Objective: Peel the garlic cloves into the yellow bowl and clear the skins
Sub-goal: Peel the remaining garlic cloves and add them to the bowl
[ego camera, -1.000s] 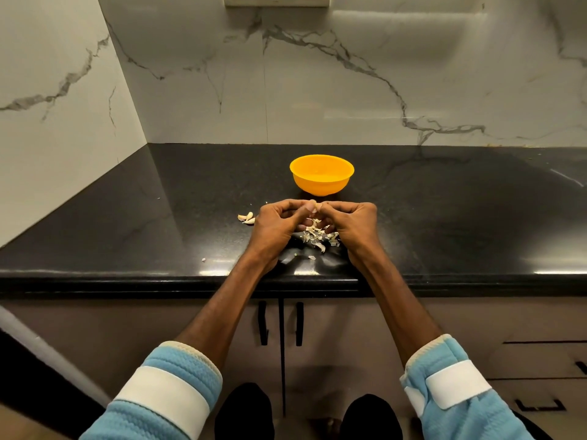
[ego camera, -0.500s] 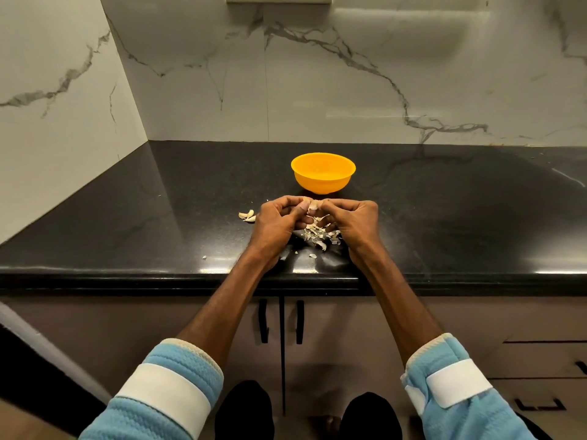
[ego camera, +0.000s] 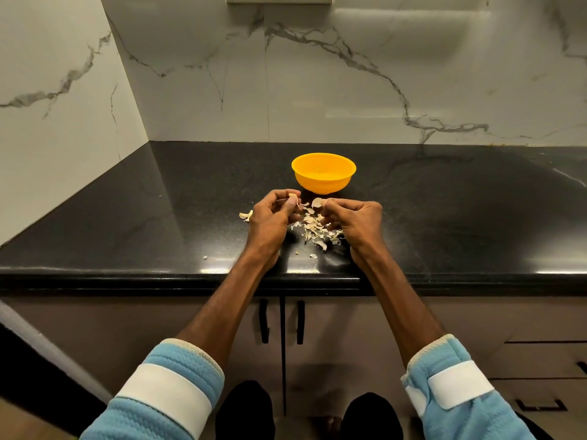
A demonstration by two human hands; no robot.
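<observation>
Over black countertop (ego camera: 444, 217), left hand (ego camera: 270, 217) pinches clove (ego camera: 293, 195), right hand (ego camera: 359, 222) skin (ego camera: 316, 203).

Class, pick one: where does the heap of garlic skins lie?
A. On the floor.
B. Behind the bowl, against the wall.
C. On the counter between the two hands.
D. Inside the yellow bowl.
C: the garlic skins lie on the black counter between the left hand and the right hand, nearer than the yellow bowl.
</observation>
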